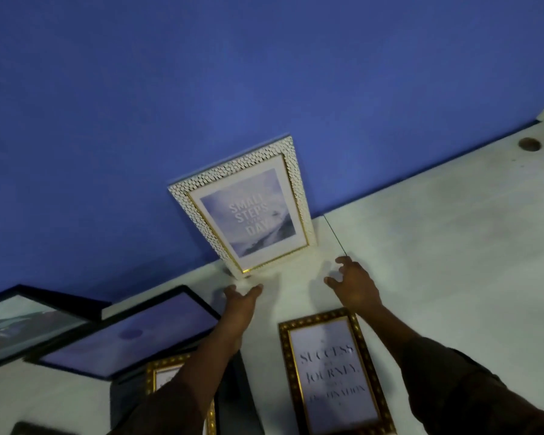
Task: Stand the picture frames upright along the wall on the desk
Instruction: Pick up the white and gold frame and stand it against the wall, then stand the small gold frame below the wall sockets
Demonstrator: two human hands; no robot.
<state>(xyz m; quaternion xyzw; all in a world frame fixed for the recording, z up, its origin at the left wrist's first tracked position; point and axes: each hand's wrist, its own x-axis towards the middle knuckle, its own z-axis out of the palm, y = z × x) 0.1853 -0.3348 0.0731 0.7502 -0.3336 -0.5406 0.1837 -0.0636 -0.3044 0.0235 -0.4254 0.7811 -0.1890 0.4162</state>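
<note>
- A white frame (242, 204) stands upright on the desk (437, 246), its top leaning back against the blue wall (201, 73). Its border is pebbled with small raised scales, with a thin gold inner lip and a white mat around a pale, misty print reading "SMALL STEPS … DAY".
- The desk is a pale, matte, faintly mottled surface; a thin dark seam runs across it just right of the white frame, and a round dark knot or hole (529, 143) sits far right.
- The left hand (241, 301) is open, fingers spread, just below the frame's lower left corner and not gripping it; whether the fingertips touch it I cannot tell.
- The right hand (354, 284) is open too, fingers curled and apart, near the lower right corner but clear of it, holding nothing.
- A gold frame (335, 375) lies flat on the desk under the right forearm: dark gold beaded moulding, rectangular, with a pale print reading "SUCCESS … JOURNEY".
- A second gold frame (159, 376) lies flat, mostly hidden by the left forearm.
- A black frame (129, 334) with thin, smooth, glossy edges lies flat to the left, its glass reflecting the wall's blue.
- Another black frame (25, 321), farther left, holds a dark landscape and overlaps the first one's corner.
</note>
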